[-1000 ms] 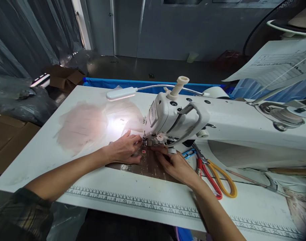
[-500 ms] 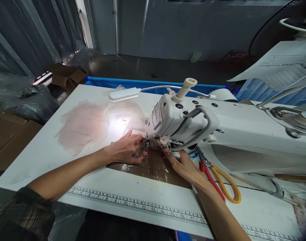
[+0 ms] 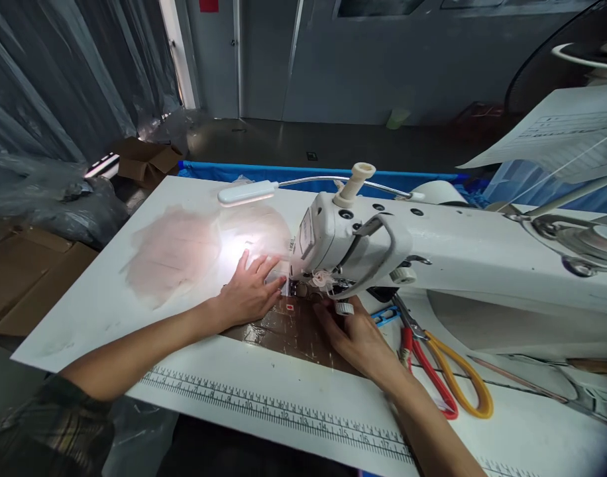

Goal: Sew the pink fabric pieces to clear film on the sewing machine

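Observation:
A white sewing machine [image 3: 363, 245] stands on the table, its needle area lit by a lamp. My left hand [image 3: 248, 291] lies with fingers spread on pale sheer fabric [image 3: 256, 228], just left of the presser foot [image 3: 292, 288]. Another pale pink round of the fabric spreads farther left. Under the presser foot is a shiny brown plate [image 3: 293, 334], covered with tape or film. My right hand [image 3: 358, 341] rests at the plate's right side, below the machine head. The thumb reaches toward the foot; the other fingers are partly hidden behind a white knob [image 3: 344, 309].
Scissors with red and yellow handles [image 3: 440, 368] lie right of my right hand, beside a blue clip-like tool [image 3: 384, 316]. A printed ruler [image 3: 283, 414] runs along the table's front edge. The slim lamp [image 3: 248, 193] hangs above the fabric. Cardboard boxes [image 3: 40, 278] stand at left.
My left hand has flattened, its fingers spreading farther forward over the fabric. My right hand has shifted slightly left and down. The view has tilted up a little.

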`<state>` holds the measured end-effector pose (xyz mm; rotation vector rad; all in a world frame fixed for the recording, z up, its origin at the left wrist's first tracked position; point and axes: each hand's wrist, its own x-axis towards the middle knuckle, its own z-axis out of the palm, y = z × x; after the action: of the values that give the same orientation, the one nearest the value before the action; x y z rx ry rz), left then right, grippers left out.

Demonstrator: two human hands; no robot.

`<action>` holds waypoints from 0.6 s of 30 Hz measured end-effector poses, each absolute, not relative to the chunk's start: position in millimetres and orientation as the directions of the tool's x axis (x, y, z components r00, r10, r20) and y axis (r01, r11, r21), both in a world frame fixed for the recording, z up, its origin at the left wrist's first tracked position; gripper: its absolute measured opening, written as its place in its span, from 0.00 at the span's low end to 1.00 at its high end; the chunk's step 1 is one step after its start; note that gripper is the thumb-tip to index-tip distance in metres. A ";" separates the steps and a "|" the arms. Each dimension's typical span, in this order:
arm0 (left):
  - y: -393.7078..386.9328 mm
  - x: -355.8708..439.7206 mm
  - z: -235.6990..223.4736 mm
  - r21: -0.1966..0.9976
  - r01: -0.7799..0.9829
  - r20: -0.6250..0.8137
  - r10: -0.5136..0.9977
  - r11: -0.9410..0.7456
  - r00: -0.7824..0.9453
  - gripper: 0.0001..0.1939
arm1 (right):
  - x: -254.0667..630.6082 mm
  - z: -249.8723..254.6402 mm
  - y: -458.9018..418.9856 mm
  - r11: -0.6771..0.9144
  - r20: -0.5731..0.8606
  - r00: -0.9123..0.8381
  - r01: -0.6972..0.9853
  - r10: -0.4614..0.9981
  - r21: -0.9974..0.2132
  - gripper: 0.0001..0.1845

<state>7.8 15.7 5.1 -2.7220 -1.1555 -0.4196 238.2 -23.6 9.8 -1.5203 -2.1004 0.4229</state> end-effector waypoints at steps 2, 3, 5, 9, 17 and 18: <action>18.7 7.8 6.8 -0.030 0.718 0.257 0.688 -0.696 0.678 0.16 | 237.8 6.1 -25.3 0.352 0.235 -0.268 0.791 0.934 -0.500 0.13; 23.6 6.4 8.5 -0.012 0.696 0.226 0.676 -0.718 0.701 0.15 | 237.7 4.3 -26.0 0.364 0.244 -0.277 0.793 0.929 -0.489 0.13; 38.6 1.7 14.2 0.050 0.630 0.168 0.628 -0.775 0.760 0.14 | 237.5 0.9 -27.2 0.379 0.255 -0.288 0.795 0.923 -0.475 0.13; 72.3 -5.8 29.5 0.255 0.496 0.104 0.534 -0.830 0.839 0.11 | 237.1 -2.8 -28.9 0.402 0.264 -0.310 0.793 0.913 -0.458 0.12; 102.7 -1.0 31.0 0.323 0.620 0.452 0.692 -0.715 0.563 0.11 | 241.2 -4.1 -25.8 0.450 0.284 -0.358 0.798 0.889 -0.401 0.11; 104.0 -1.0 29.0 0.295 0.636 0.475 0.687 -0.713 0.550 0.11 | 241.7 -5.0 -25.4 0.450 0.289 -0.357 0.803 0.888 -0.392 0.11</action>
<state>-1.0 104.0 29.0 -2.8425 -1.2154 -0.9350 241.7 -25.4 -5.0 -1.4177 -2.2468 0.2510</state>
